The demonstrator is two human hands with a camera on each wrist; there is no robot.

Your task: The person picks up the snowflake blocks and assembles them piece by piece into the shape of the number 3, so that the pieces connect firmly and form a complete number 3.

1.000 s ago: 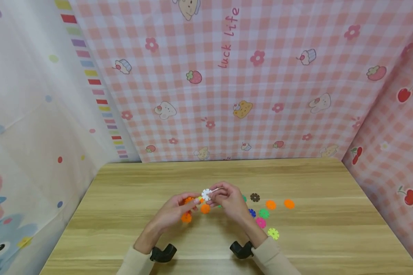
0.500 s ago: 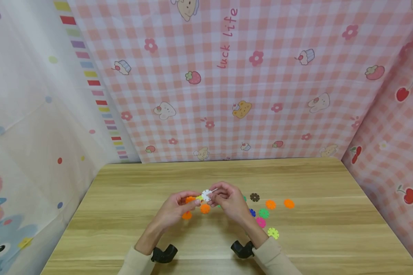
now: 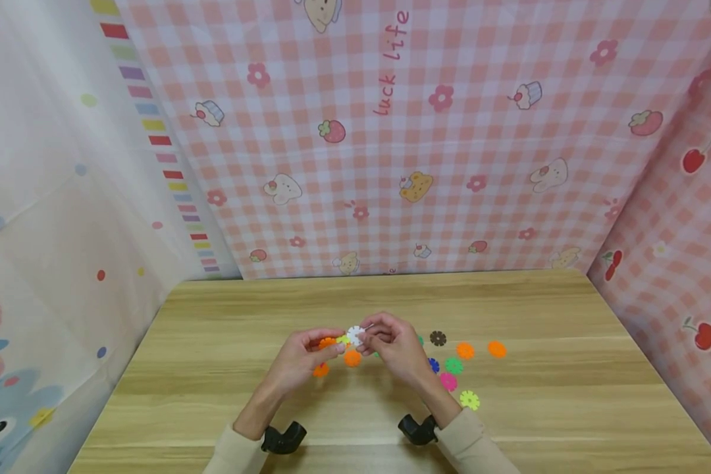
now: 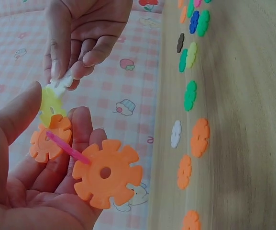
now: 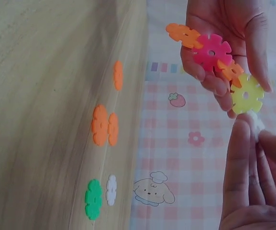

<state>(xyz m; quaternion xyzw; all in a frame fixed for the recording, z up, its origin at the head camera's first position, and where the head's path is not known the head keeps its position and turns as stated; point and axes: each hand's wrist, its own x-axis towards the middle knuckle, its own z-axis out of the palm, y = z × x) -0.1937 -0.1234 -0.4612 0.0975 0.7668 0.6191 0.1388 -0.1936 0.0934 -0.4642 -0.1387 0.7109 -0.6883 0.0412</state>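
Head view: both hands are up over the tabletop (image 3: 213, 368), close together. Left hand (image 3: 299, 359) has a chain (image 3: 327, 343) of notched discs between thumb and fingers, gap narrow. Right hand (image 3: 395, 345) pinches a white disc (image 3: 355, 335), its face toward us, right at the chain's end. Right of the hands, loose on the tabletop: brown disc (image 3: 438, 338), two orange discs (image 3: 465, 350), blue disc (image 3: 434, 365) partly behind the right wrist, green disc (image 3: 453, 366), pink disc (image 3: 448, 382), lime disc (image 3: 469, 399).

Left wrist view: chain runs yellow link (image 4: 50, 106), orange, pink link (image 4: 67, 147) edge-on, then a bigger-looking orange link (image 4: 107, 173) nearest the camera. Left fingers half curled behind it, thumb by the yellow link. White disc overlaps the yellow link's far edge; can't tell if they're slotted.

Right wrist view: right thumb and fingers nearly closed, white disc edge-on between them, against the yellow link's rim. Loose white piece (image 5: 111, 190) lies on the tabletop just beside a green one.
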